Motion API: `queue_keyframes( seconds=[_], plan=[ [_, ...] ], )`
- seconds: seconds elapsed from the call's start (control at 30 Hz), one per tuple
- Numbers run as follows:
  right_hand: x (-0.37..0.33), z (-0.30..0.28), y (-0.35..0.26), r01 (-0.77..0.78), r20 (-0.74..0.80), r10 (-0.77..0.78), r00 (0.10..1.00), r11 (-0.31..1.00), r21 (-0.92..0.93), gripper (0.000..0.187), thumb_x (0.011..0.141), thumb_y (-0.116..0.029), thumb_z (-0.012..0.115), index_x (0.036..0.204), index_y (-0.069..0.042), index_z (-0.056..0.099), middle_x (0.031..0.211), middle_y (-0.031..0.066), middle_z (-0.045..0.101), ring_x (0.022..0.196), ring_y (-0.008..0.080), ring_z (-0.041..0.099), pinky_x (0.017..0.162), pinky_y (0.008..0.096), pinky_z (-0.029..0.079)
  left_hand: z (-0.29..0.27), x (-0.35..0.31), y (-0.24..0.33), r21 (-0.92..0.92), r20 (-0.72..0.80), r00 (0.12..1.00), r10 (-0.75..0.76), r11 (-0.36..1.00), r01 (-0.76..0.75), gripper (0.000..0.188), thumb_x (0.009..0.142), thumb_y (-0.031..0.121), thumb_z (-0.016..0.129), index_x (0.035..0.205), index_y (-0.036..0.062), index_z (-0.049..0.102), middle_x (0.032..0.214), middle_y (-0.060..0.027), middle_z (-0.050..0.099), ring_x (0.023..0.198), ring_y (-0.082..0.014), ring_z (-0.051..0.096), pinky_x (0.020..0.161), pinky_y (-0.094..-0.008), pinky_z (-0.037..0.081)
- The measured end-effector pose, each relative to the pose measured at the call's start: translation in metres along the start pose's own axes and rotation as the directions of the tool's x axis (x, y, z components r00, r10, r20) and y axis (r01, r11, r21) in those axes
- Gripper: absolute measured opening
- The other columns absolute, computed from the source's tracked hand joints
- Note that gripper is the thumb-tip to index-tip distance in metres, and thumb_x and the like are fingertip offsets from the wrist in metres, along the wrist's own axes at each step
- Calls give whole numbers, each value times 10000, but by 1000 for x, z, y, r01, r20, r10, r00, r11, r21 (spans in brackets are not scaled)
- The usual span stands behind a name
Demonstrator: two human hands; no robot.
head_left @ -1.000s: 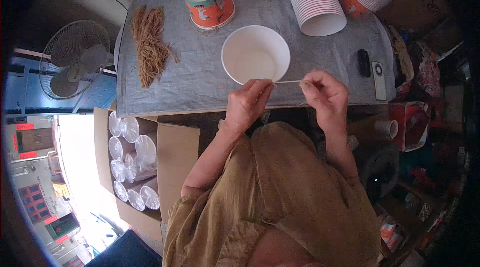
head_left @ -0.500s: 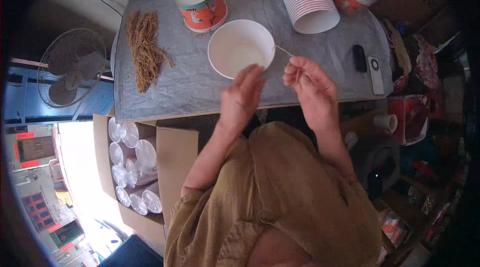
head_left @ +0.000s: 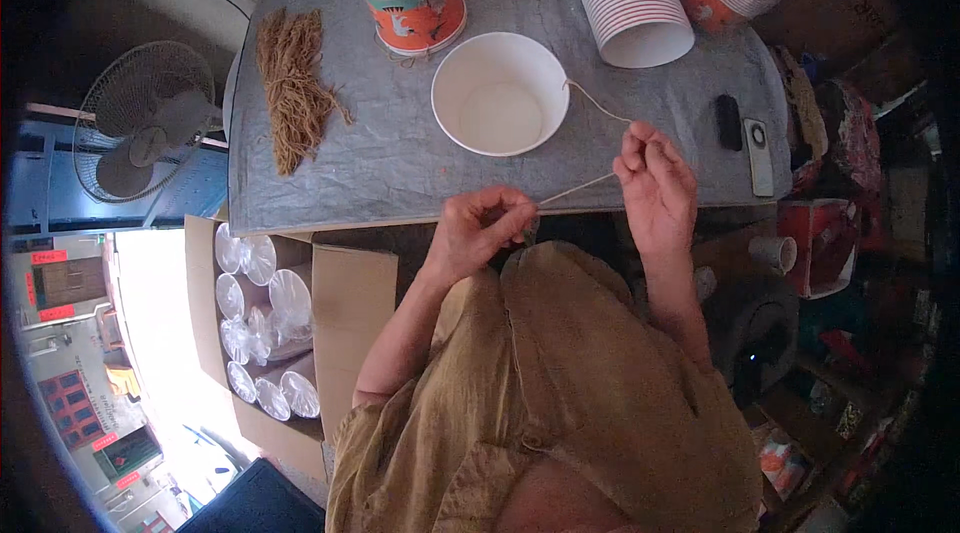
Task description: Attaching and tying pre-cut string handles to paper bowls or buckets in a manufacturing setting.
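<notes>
1. Presently, I log one length of string (head_left: 577,188), thin and pale: it leaves the right side of the white tub (head_left: 500,113) at the rim, sags to the right hand (head_left: 660,188), then runs straight to the left hand (head_left: 478,231).
2. Left hand: thumb and forefinger pinching the string, just by the near edge of the worktop (head_left: 375,173).
3. Right hand: fingers bent and drawn together on the string, held higher than the left; which fingertips bear on it I cannot make out.
4. White tub: one, wide-mouthed, open side up, on the worktop, near both hands and touching neither.
5. Printed tub (head_left: 415,8): one, orange with a green band, upside down, beyond and left of the white tub; I note a thin cord at its lower rim.
6. Fibre bundle (head_left: 293,93): one, brown, loose-ended, lying toward the worktop's left end.
7. Nested stack (head_left: 630,3): one, white with red lines, on its side at the far right, open end toward the wearer.
8. Black object (head_left: 728,123) and pale device (head_left: 759,158): one each, side by side at the right.
9. Open carton (head_left: 355,323): one, left of the wearer, filled with plastic-wrapped rolls (head_left: 290,298).
10. Fan (head_left: 145,123): one, caged, left of the worktop.
</notes>
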State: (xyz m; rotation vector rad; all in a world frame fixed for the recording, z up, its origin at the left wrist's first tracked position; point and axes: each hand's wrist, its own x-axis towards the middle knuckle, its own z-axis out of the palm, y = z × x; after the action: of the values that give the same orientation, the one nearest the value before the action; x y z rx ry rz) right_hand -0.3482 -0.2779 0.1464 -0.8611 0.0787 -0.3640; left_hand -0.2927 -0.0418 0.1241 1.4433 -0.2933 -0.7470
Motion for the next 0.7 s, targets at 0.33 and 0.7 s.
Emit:
queue_keyframes(
  seconds=[0.33,0.7],
  plan=[
    [-12,31,16,182,187,-27,982,407,-895,317,1068,-220,468,1310,-50,584,1121,122,687,997,183,638,885,332,507,5,10,29,697,37,894,447,629,-344,125,807,142,800,862,54,730,722,-56,629,601,-157,607,548,-313,479],
    [-11,27,25,-88,159,277,948,706,-703,265,1060,-230,500,1150,-3,600,787,-65,508,710,17,444,617,190,372,-12,12,45,618,61,905,420,696,-365,120,812,115,791,855,39,707,726,-78,593,613,-186,627,555,-327,492]
  ],
)
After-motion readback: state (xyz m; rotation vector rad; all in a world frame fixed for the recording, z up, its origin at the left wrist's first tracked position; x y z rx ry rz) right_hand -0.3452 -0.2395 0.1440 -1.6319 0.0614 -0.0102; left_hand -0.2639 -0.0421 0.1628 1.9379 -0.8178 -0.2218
